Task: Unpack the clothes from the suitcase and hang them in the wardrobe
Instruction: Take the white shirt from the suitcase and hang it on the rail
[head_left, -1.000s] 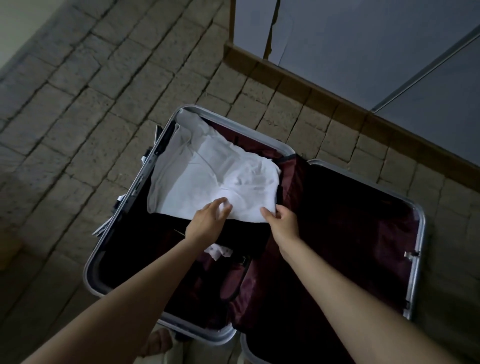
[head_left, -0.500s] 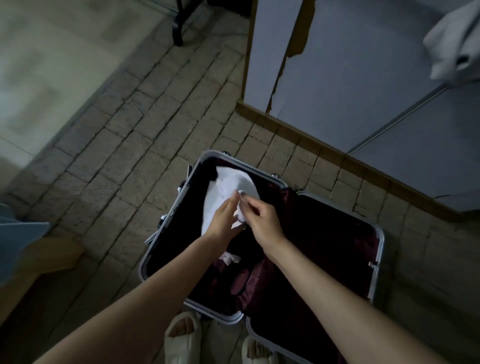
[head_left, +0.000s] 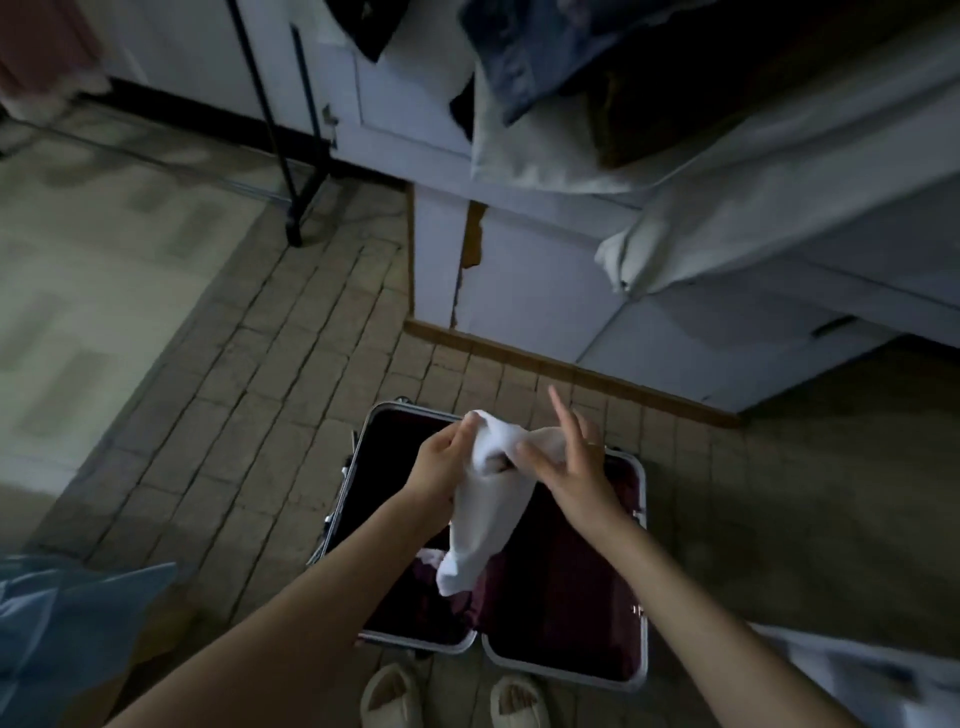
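White garment (head_left: 493, 499) is held bunched above the open suitcase (head_left: 644, 571): left hand (head_left: 441, 467) grip closed on its top edge, right hand (head_left: 569, 467) pinching it, other fingers splayed. Step judged: removal. Next: shaking out, carrying to wardrobe (head_left: 545, 270).

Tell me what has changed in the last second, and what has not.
The white garment, which lay spread flat in the suitcase's left half, is now lifted clear and hangs bunched between both hands. The left hand has a grip on its top edge; the right hand pinches it with fingers splayed. The view pulled back and up. The suitcase stays open on the floor.
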